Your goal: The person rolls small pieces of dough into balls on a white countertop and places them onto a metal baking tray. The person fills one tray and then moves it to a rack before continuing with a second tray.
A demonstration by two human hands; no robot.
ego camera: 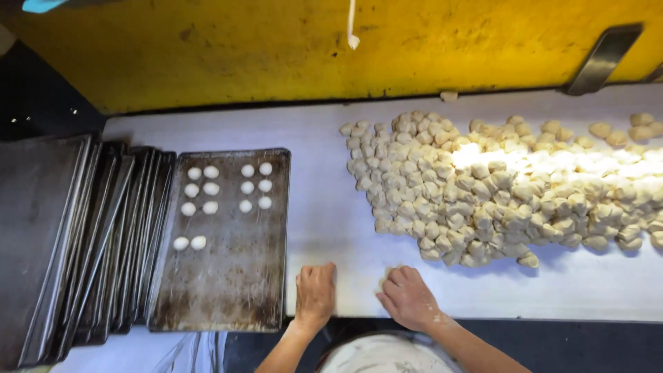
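Both hands were pressed palm-down on the white floured tabletop (331,207), fingers curled over. The left hand (315,290) was cupped just beside the tray's right edge, and whatever was under it was hidden; probably a dough piece, but that couldn't be told. The right hand (409,298) was cupped the same way, with a sliver of pale dough seen peeking out by the fingertips (384,280). So a small piece was apparently being rolled under each palm, not pinched.

The small pale raw dough pieces (497,193) were heaped in a big pile up and to the right of the hands, close to the right hand. They looked soft, light and a bit tacky; they'd likely squash or stick if squeezed hard. A loose cupped grip from above, or a light pinch at the sides, seemed the way to lift one, picked off the near edge of the pile.

To the left, the dark worn metal baking tray (228,290) was laid flat, with smooth round white dough balls (200,188) set in pairs over its far half, the near half bare. Further left, a stack of dark empty metal trays (83,235) was fanned out. A yellow scuffed panel (276,48) was seen behind the table.
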